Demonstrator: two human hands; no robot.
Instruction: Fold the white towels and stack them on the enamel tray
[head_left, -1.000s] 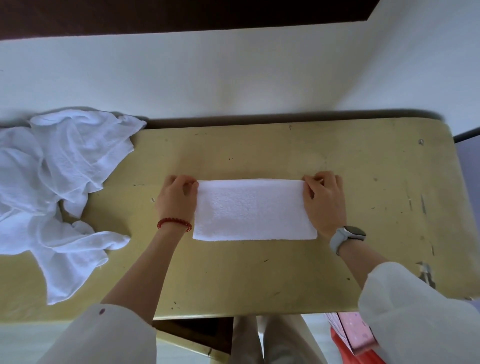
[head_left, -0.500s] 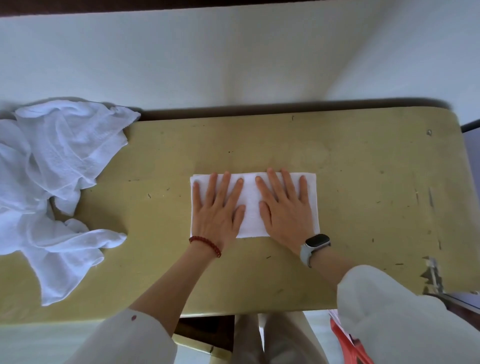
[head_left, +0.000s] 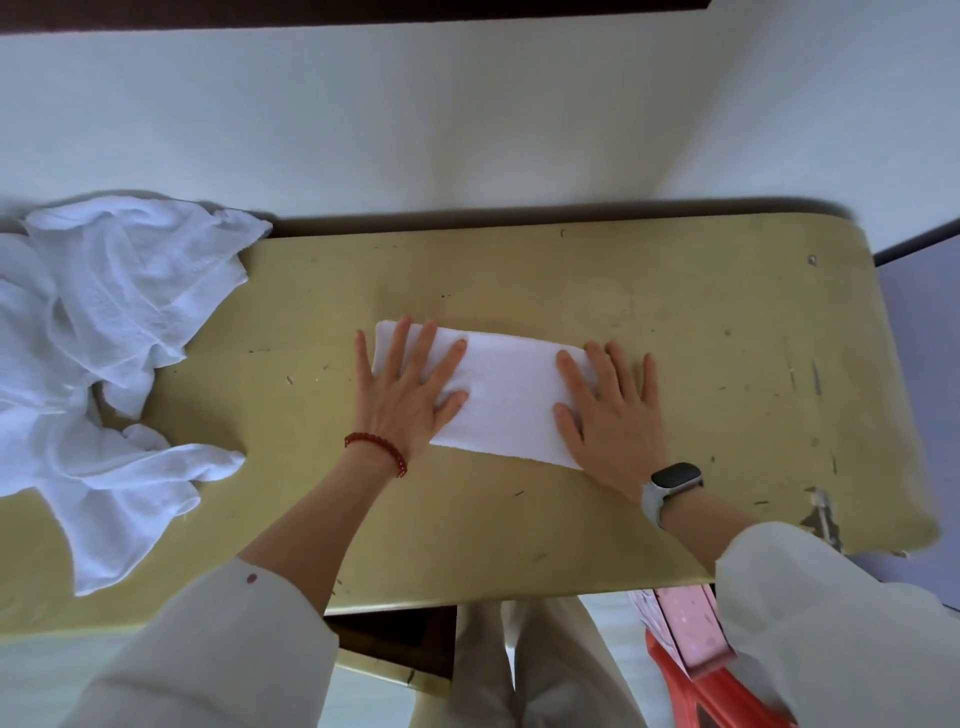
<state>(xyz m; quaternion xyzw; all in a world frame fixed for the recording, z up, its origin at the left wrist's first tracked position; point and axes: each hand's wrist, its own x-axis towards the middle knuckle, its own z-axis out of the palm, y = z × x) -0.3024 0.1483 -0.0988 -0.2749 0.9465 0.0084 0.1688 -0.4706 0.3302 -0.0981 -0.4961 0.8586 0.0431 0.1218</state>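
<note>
Pressing flat, fingers spread, left hand (head_left: 402, 395) and right hand (head_left: 613, 415) on folded white terry towel (head_left: 506, 395) atop yellow tabletop (head_left: 701, 338).

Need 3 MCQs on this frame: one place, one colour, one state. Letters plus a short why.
1. Where does the heap of unfolded white towels lie?
A. on the left end of the table
B. on the right end of the table
C. on the floor

2. What colour is the bead bracelet on the left wrist?
A. blue
B. red
C. green

3. How do the two hands meet the folded towel?
A. both pinch its corners in the air
B. only one touches it
C. both press flat on it

Answers:
1 A: the heap covers the left end of the yellow table.
2 B: the beads show red against the wrist.
3 C: the left hand and right hand lie with straight fingers, one on each end of the towel.
</note>
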